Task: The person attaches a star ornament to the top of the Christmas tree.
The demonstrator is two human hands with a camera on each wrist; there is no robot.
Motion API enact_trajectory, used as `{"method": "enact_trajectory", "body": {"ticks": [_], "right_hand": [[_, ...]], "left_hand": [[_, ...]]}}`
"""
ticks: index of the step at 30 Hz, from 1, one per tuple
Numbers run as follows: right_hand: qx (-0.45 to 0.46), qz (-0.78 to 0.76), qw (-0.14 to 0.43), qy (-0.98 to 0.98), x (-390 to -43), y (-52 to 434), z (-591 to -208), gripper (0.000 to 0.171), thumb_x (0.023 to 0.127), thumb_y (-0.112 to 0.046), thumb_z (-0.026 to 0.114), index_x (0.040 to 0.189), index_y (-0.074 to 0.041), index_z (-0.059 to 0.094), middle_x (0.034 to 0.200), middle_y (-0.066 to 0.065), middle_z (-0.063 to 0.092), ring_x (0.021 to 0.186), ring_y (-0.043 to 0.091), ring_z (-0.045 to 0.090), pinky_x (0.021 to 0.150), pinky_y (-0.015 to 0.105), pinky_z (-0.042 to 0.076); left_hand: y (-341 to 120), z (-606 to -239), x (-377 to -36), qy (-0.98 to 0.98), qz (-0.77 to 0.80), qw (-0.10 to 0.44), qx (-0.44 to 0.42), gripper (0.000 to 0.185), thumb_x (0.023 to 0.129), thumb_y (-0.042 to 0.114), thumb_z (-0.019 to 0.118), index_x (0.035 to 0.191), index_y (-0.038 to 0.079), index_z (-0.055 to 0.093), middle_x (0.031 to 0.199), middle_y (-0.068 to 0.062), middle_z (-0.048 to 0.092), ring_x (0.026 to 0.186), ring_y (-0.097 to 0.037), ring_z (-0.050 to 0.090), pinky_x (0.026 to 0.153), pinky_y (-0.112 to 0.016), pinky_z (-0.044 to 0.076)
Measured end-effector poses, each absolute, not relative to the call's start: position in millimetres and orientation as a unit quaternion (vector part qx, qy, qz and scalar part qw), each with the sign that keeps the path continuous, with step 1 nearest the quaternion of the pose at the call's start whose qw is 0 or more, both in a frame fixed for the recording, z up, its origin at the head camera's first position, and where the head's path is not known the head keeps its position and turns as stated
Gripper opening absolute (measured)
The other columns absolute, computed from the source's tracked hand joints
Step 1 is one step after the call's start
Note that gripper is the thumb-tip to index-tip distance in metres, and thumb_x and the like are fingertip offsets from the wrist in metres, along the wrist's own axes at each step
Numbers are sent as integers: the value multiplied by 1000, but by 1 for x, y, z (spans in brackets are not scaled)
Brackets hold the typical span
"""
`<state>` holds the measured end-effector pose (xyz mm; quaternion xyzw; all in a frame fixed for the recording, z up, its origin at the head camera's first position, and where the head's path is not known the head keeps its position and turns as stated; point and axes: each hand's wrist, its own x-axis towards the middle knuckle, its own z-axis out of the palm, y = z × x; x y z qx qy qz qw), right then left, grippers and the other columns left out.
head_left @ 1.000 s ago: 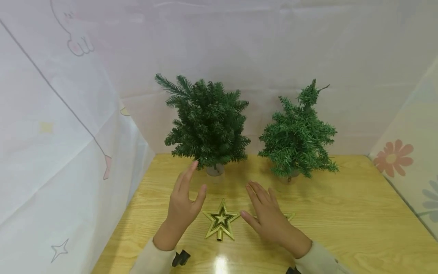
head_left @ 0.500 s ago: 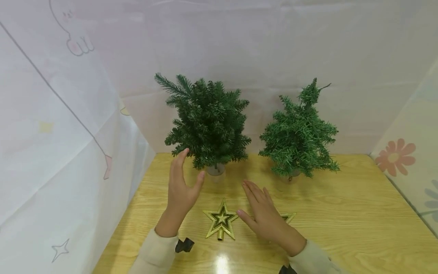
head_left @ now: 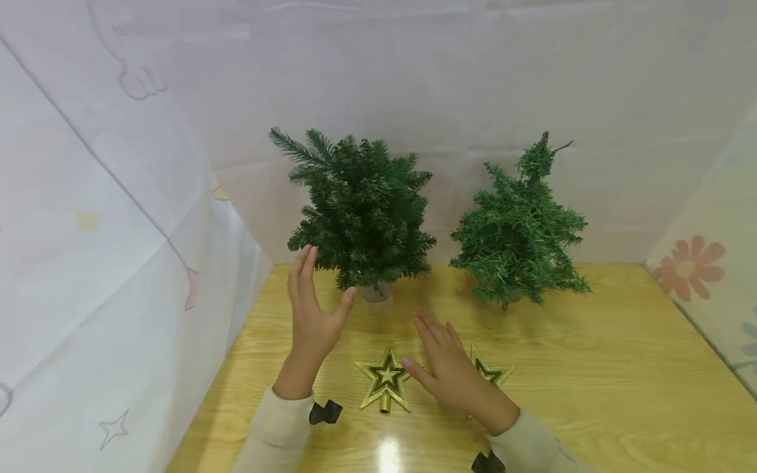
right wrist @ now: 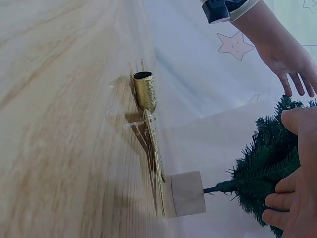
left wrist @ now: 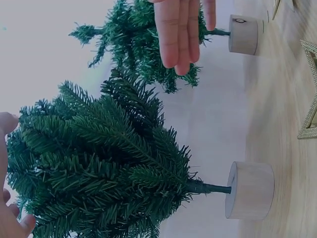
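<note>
Just short of the dark tree (head_left: 362, 213), both hands (head_left: 312, 314) (head_left: 451, 362) hover open-fingered, holding nothing.

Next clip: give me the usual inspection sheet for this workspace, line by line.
Surface: light wooden table, with a glare spot near the front edge.
Job's things: darker mini tree on a wooden base, standing at the back left; lighter mini tree standing to its right; gold star topper lying flat; second gold star partly hidden by the right hand.
Clutter: nothing seen.
Grippers: left hand open, fingers at the darker tree's lower branches; right hand open, palm down above the stars, holding nothing.
Cables: nothing seen; black wrist mounts only.
Surroundings: white printed cloth on three sides.
</note>
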<state>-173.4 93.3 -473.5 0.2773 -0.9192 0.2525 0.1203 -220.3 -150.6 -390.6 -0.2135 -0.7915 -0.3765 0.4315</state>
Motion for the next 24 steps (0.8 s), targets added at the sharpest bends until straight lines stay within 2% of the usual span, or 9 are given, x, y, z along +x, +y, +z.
{"method": "enact_trajectory", "body": {"ticks": [9,14,20,24], "right_hand": [[289,251,95,-919,-174,91,-486,82,87,-58,43,147,-18,4,151,-3,8,137,17,8,106,54,5],[301,246,77,-918,-175,89,-492,82,87,-59,43,147,-19,3,150,-2,10,137,18,9,106,54,5],[307,243,69,-918,-174,89,-495,83,87,-61,40,147,-19,2,150,0,11,136,20,12,106,53,5],[307,236,70,-919,-174,90,-498,83,86,-62,40,147,-19,2,150,-1,11,136,20,12,106,53,7]], "left_hand": [[-152,-397,-228,-823,-369,390,-185,92,77,46,67,146,14,16,149,-10,16,136,-25,10,100,-58,21],[-150,-397,-231,-829,-357,389,-186,92,76,44,69,146,14,18,147,-7,21,134,-29,15,101,-56,18],[-151,-396,-230,-842,-349,381,-155,92,75,45,69,147,20,16,148,0,22,134,-24,16,99,-57,21],[-150,-395,-231,-846,-334,387,-152,93,75,46,69,147,20,16,147,0,25,132,-26,19,100,-55,21]]}}
